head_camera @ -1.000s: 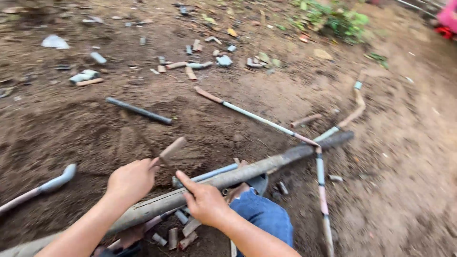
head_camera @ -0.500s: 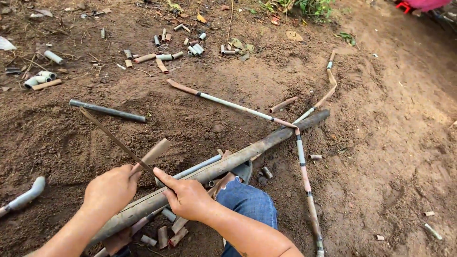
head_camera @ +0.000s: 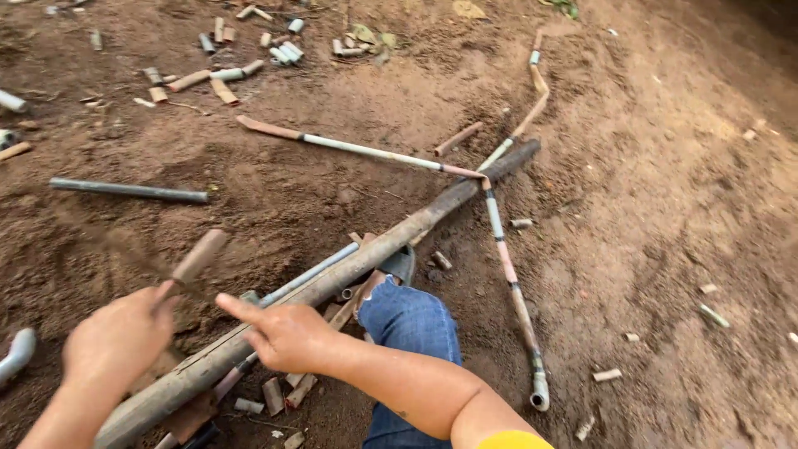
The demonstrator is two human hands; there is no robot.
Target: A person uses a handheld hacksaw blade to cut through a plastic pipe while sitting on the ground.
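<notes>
Nearest, left hand (head_camera: pixel 116 337) fisted around a blurred wooden-handled tool (head_camera: pixel 195 259), just left of the long muddy pipe (head_camera: pixel 332 278). Right hand (head_camera: pixel 283 333) pressed on that pipe, forefinger extended. Beyond the pipe, thin jointed tubes (head_camera: pixel 374 152), then scattered cut pieces (head_camera: pixel 224 79) on dirt.

We have one view only, from a camera worn on the head, looking steeply down and forward over bare dirt ground (head_camera: pixel 648 249). It sits close above the left hand (head_camera: pixel 116 337) and right hand (head_camera: pixel 287 337), which fill the lower edge. Farther ground with scattered pipe pieces (head_camera: pixel 283 51) runs toward the top edge. No second view overlaps it.
</notes>
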